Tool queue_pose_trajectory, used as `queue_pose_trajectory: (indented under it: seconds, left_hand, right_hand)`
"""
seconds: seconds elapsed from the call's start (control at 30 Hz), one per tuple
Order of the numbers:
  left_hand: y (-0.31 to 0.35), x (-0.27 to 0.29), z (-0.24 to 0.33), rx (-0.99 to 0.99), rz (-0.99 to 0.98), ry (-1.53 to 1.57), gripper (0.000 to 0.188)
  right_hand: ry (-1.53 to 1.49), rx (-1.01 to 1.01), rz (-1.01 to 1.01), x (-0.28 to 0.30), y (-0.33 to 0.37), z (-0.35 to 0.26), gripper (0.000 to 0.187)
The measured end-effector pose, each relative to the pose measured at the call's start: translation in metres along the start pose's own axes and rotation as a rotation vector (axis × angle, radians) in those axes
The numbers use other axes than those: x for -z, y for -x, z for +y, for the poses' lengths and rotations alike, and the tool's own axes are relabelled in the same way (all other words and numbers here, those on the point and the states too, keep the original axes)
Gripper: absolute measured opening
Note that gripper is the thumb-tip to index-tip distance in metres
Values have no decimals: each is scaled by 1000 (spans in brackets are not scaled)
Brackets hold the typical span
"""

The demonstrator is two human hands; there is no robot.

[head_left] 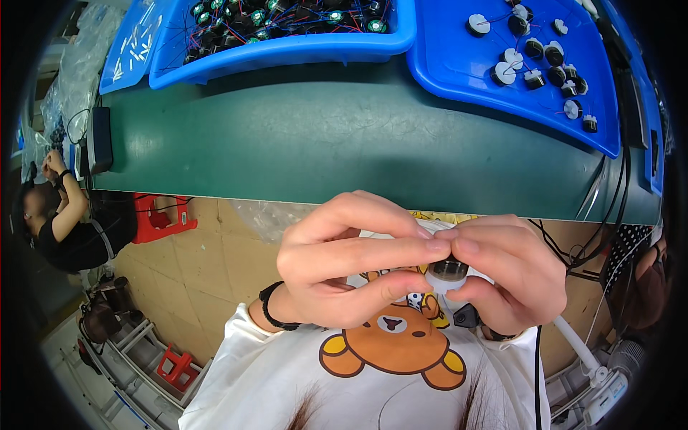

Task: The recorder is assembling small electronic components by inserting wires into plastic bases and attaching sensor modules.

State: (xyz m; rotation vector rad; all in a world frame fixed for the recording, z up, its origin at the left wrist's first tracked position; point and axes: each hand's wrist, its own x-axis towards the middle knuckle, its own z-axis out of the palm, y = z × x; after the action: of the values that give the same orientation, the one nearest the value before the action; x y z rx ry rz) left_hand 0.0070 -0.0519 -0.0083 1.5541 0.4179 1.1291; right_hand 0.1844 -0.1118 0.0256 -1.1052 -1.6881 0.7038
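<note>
Between my fingertips, in front of my chest, is a small round black part with a white cap (448, 272), the white side facing down. My left hand (351, 261) pinches it from the left, thumb low and fingers on top. From the right, my right hand (509, 269) closes on the same part, its fingertips meeting the left ones above it. The fingers cover most of its top and sides. Similar black parts with white caps (534, 79) lie scattered in a blue tray (459, 82) at the far right, some with thin wires.
A blue bin (287, 61) at the back holds many black and green round parts with red and blue wires. Left of it, a blue tray (111, 79) has small white pieces. The green table (301, 136) lies before me. Cables (622, 193) hang at right. Another person (61, 208) sits at left.
</note>
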Motion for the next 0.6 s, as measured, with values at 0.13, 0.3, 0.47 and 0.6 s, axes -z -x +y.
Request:
queue_pose_trajectory:
  seconds: [0.13,0.3,0.47,0.6]
  left_hand:
    - [0,-1,-2,-22,13,-30,27]
    - [2,-4,0,22,59,-47,27]
    - [2,-5,-1,-7,66,-54,28]
    - [3,-7,0,-21,65,-19,30]
  right_hand:
    - [35,3,73,-8,2,1,43]
    - [74,29,165,-17,3,2,39]
    - [113,92,210,-20,2,4,34]
    - [121,134,216,-20,4,6,32]
